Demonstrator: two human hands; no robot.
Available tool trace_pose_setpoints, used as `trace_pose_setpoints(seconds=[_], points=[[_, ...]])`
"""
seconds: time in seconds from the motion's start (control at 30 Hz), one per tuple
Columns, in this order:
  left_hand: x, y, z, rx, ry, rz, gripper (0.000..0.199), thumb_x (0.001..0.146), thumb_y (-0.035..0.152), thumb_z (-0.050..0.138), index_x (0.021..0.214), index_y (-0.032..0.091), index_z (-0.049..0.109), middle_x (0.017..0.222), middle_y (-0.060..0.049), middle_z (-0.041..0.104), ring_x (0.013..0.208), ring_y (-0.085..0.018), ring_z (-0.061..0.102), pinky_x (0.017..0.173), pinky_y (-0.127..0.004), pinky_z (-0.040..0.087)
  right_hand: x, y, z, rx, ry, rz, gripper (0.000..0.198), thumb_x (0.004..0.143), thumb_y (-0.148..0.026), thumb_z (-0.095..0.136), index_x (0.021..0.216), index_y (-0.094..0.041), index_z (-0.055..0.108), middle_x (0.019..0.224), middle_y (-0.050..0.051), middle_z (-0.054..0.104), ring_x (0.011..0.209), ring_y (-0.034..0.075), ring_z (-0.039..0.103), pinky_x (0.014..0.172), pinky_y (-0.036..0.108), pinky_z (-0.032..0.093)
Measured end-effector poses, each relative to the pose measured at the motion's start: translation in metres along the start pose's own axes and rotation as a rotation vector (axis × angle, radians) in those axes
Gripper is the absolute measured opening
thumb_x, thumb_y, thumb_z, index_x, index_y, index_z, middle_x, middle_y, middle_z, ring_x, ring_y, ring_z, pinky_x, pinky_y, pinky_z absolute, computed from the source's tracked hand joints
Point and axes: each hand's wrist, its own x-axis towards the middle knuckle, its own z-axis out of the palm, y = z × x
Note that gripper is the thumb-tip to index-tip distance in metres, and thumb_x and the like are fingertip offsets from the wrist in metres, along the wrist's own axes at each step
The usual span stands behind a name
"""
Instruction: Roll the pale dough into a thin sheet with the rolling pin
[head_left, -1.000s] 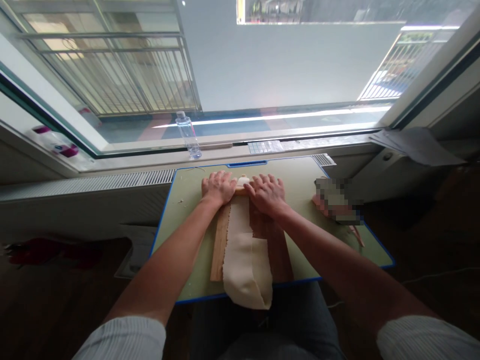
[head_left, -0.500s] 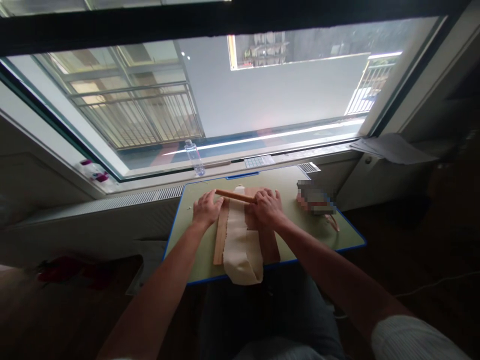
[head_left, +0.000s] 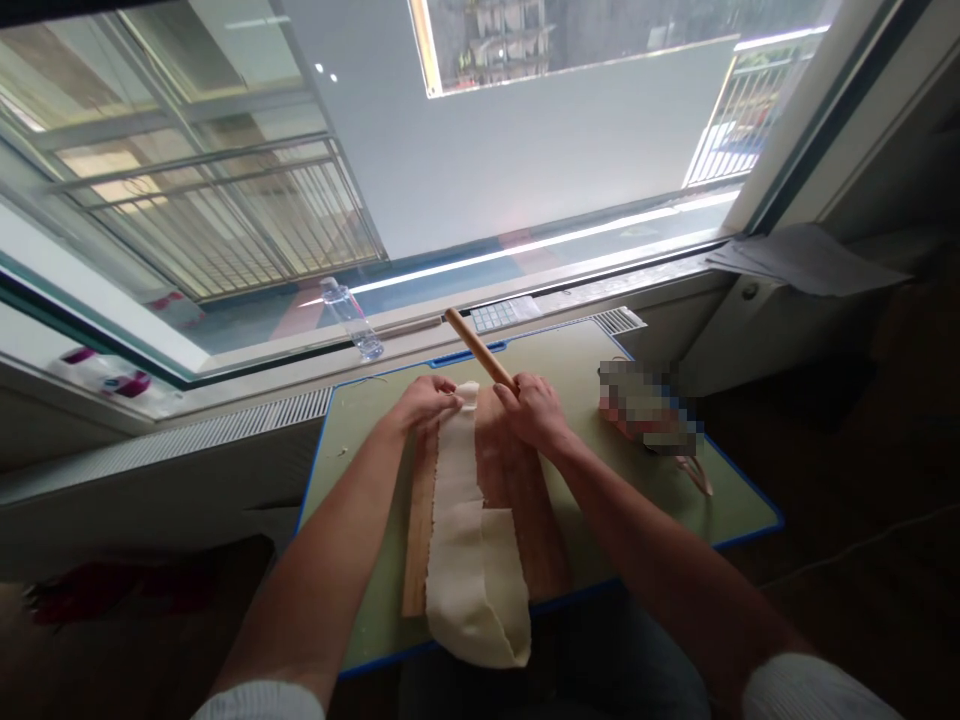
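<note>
A long pale sheet of dough (head_left: 459, 480) lies along a wooden board (head_left: 517, 490), its near end folded over and hanging past the board's front edge. My left hand (head_left: 431, 400) is at the far end of the sheet, thumb and fingers pinched on its left edge. My right hand (head_left: 534, 408) is closed around one end of a wooden rolling pin (head_left: 480, 348). The pin points up and to the left, its free end raised beyond the board.
Under the board is a pale green folding table (head_left: 360, 480) with a blue rim. A blurred-out object (head_left: 649, 405) sits on its right side. On the windowsill stand a clear bottle (head_left: 352, 320) and a calculator-like keypad (head_left: 495, 315); papers (head_left: 810, 260) lie at right.
My left hand has left the rolling pin and moved onto the dough's far edge. The pin, now in my right hand alone, has swung its left end up and away. The view has shifted closer.
</note>
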Motion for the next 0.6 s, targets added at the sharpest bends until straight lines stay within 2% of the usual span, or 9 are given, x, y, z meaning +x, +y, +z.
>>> trace_pose_setpoints(seconds=[0.1, 0.3, 0.47, 0.6], points=[[-0.001, 0.004, 0.006, -0.148, -0.085, -0.057, 0.033, 0.047, 0.036, 0.092, 0.068, 0.019, 0.073, 0.067, -0.004, 0.071, 0.063, -0.019, 0.063, 0.063, -0.032, 0.05, -0.001, 0.002, 0.002, 0.038, -0.003, -0.009, 0.026, 0.109, -0.043, 0.053, 0.102, -0.022, 0.067, 0.113, 0.012, 0.075, 0.111, 0.027, 0.064, 0.095, 0.035, 0.044], [-0.008, 0.026, 0.014, -0.291, -0.004, -0.047, 0.042, 0.053, 0.047, 0.089, 0.078, 0.019, 0.069, 0.062, 0.001, 0.067, 0.053, -0.012, 0.054, 0.051, -0.025, 0.039, -0.005, 0.002, 0.002, 0.119, 0.049, -0.019, 0.023, 0.107, -0.043, 0.055, 0.101, -0.022, 0.063, 0.107, 0.01, 0.074, 0.11, 0.027, 0.065, 0.093, 0.034, 0.043], [-0.001, 0.051, 0.023, -0.371, 0.182, 0.036, 0.032, 0.067, 0.042, 0.083, 0.085, 0.021, 0.067, 0.072, 0.0, 0.07, 0.066, -0.015, 0.062, 0.061, -0.026, 0.048, -0.006, -0.001, 0.0, 0.229, 0.035, 0.021, 0.026, 0.106, -0.048, 0.053, 0.099, -0.024, 0.059, 0.098, 0.007, 0.073, 0.096, 0.026, 0.067, 0.082, 0.032, 0.044], [0.013, 0.055, 0.036, -0.263, 0.296, -0.015, 0.018, 0.079, 0.035, 0.071, 0.09, 0.022, 0.067, 0.073, -0.001, 0.068, 0.068, -0.017, 0.062, 0.064, -0.029, 0.049, -0.007, -0.002, -0.001, 0.353, -0.017, 0.029, 0.025, 0.101, -0.049, 0.058, 0.105, -0.024, 0.058, 0.095, 0.004, 0.074, 0.091, 0.025, 0.067, 0.077, 0.031, 0.044]])
